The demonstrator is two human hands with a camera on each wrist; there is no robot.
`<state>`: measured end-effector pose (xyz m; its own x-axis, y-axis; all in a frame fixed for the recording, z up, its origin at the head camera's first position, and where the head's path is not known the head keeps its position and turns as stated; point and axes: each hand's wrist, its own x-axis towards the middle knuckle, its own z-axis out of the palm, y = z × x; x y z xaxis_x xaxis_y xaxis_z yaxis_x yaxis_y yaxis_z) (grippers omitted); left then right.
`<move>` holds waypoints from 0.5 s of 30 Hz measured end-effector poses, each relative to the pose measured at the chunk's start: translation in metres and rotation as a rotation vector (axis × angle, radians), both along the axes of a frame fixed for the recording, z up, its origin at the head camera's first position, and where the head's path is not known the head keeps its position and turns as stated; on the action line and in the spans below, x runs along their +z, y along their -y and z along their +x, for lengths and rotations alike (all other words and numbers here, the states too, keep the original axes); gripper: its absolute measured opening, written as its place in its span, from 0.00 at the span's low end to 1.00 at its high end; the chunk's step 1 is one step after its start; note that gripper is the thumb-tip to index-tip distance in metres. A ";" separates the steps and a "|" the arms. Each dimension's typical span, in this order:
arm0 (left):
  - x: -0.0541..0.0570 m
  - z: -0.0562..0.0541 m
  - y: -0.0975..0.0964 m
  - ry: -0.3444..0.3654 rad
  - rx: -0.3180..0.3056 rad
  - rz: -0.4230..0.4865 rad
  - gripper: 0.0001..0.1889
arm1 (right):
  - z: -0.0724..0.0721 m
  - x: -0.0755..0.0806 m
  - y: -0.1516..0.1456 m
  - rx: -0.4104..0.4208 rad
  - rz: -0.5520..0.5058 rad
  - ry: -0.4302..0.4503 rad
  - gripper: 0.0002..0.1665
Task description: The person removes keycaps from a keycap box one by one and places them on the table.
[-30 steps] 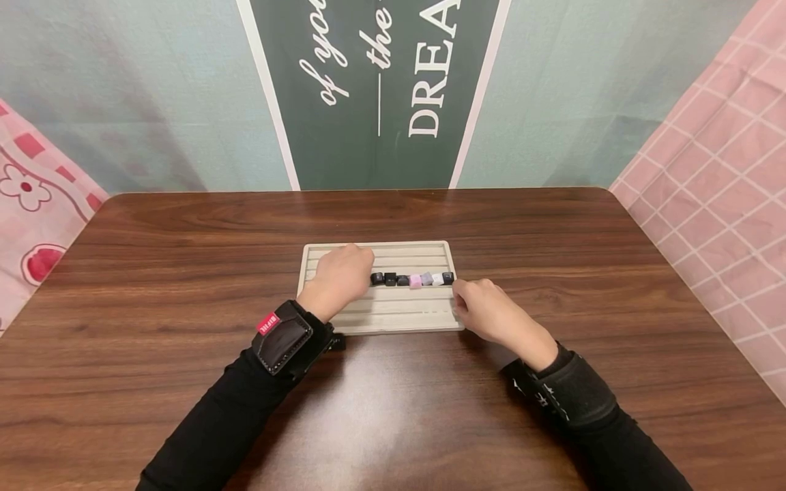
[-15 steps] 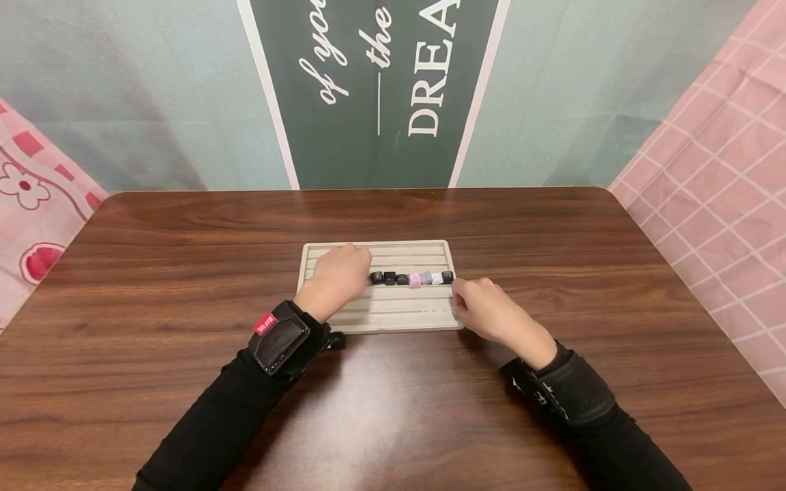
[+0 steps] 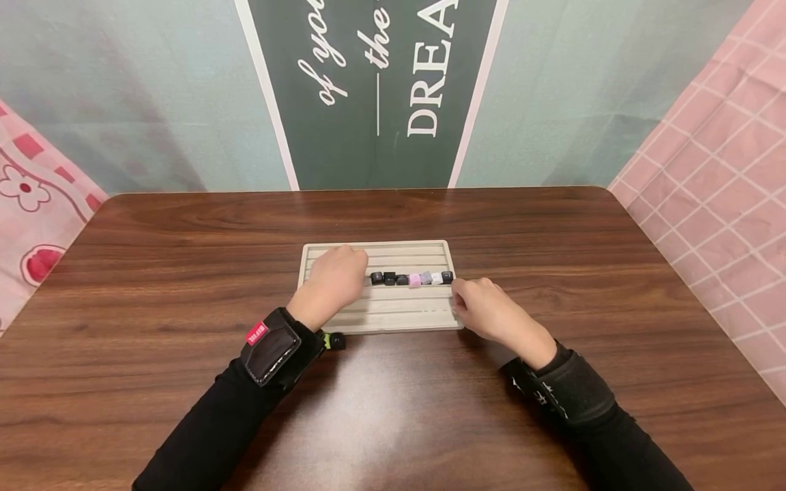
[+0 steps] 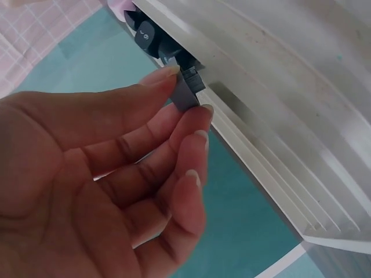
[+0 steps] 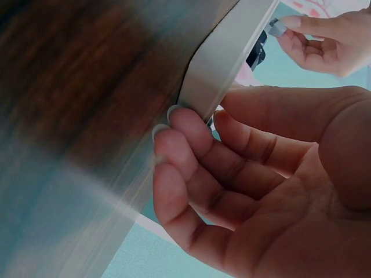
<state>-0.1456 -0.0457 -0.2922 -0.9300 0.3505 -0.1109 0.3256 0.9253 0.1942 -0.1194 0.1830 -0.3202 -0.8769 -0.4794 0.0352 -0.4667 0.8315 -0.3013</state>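
Note:
A slatted off-white keycap tray (image 3: 408, 320) lies on the table, a row of keycaps set along its middle. My left hand (image 3: 334, 283) is over the tray's left part. In the left wrist view, its thumb and index finger pinch a grey keycap (image 4: 185, 92) at the end of the row, close to a dark keycap (image 4: 147, 36). My right hand (image 3: 488, 307) grips the tray's right edge, fingers curled against the outer side in the right wrist view. The row shows black keycaps (image 3: 389, 278), a pink keycap (image 3: 415, 280), a lavender one and a white one.
Just in front of the tray, beside the left wristband, sit a small black block (image 3: 337, 341) and a bright green piece (image 3: 327, 341). The brown wooden table (image 3: 393, 423) extends around the tray, with a printed cloth backdrop (image 3: 381, 157) behind its far edge.
My left hand has shifted slightly left and toward me, and its wristband now uncovers the green piece beside the black block. The right hand and tray stay in place.

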 end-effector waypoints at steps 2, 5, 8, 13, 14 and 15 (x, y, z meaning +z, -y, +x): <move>0.001 0.002 0.002 -0.003 0.008 0.006 0.06 | 0.000 0.000 0.000 0.001 -0.002 0.003 0.13; 0.002 0.006 0.004 -0.005 0.013 0.010 0.05 | 0.000 0.000 0.000 0.003 -0.002 0.005 0.13; 0.003 0.010 0.005 -0.016 0.013 0.007 0.05 | 0.001 0.000 0.000 0.002 0.000 0.008 0.13; 0.003 0.016 0.008 -0.038 -0.003 0.009 0.06 | 0.001 0.001 0.000 -0.002 0.003 0.013 0.13; 0.003 0.018 0.009 -0.042 -0.007 0.009 0.07 | 0.001 0.001 0.000 -0.003 0.004 0.012 0.13; 0.003 0.019 0.009 -0.050 -0.011 0.009 0.06 | 0.000 0.000 0.000 -0.004 0.005 0.012 0.13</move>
<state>-0.1267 -0.0552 -0.2896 -0.9302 0.3619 -0.0614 0.3456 0.9197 0.1862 -0.1189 0.1826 -0.3198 -0.8790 -0.4764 0.0227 -0.4602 0.8347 -0.3026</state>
